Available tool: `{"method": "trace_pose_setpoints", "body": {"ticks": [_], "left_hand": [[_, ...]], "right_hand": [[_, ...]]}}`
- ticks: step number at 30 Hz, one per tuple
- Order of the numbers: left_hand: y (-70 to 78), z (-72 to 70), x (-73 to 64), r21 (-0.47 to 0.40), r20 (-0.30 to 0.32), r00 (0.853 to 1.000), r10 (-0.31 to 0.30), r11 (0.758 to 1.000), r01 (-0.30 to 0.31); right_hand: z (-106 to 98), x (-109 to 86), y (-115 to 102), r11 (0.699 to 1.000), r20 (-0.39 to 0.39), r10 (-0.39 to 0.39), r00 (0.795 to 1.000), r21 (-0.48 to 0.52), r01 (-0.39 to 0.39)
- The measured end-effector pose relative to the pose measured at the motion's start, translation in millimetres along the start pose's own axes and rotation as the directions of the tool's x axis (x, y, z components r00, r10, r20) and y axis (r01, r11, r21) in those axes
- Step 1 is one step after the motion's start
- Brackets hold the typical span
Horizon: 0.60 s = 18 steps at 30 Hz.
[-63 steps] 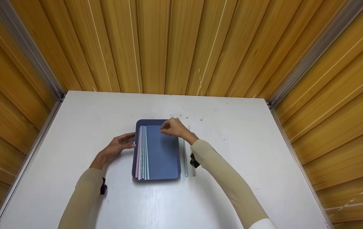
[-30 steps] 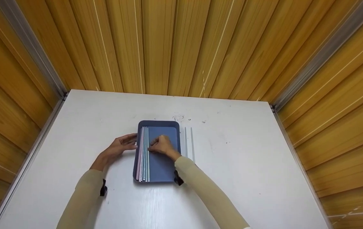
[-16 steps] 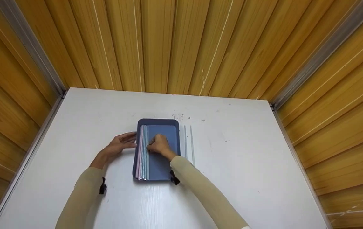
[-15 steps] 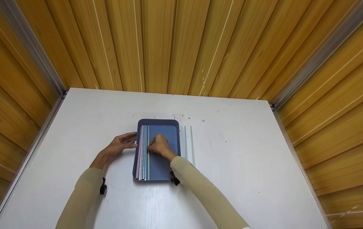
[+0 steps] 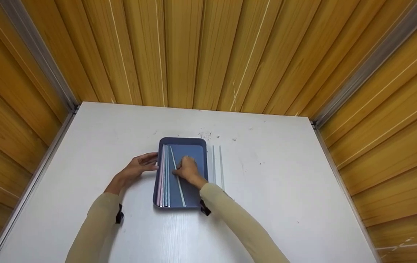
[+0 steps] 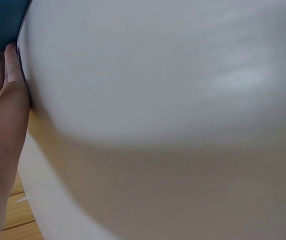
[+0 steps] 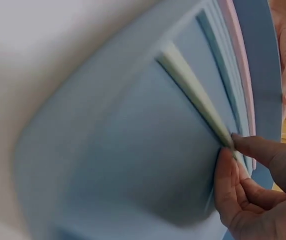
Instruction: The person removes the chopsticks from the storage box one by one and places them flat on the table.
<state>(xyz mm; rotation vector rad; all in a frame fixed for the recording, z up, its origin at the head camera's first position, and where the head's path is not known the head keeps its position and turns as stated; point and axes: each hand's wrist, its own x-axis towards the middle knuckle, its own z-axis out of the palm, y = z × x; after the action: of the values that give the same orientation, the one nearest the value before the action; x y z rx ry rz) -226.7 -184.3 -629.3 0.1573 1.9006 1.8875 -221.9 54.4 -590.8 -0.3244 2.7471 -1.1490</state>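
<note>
I see that the right hand pinches the pale green stick near its middle, between thumb and fingertips, inside the tray. This stick lies slanted, with its far end close to the row of sticks at the left and its near end more to the right. The left hand has its fingers loosely extended, and I see them touching the left wall of the tray.
</note>
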Motion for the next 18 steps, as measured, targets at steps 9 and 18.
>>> {"method": "trace_pose_setpoints", "body": {"ticks": [9,18], "left_hand": [[-0.9,-0.7,1.0,-0.036,-0.002,1.000,-0.002,0.999,0.002],[-2.3,-1.6,0.2,-0.041,0.022,1.000,0.017,0.999,-0.016]], "right_hand": [[-8,-9.3,7,0.996,-0.032,-0.089,0.996,-0.035,0.087],[-15,-10.5,7,0.997,0.083,-0.043,0.996,-0.061,0.048]]}}
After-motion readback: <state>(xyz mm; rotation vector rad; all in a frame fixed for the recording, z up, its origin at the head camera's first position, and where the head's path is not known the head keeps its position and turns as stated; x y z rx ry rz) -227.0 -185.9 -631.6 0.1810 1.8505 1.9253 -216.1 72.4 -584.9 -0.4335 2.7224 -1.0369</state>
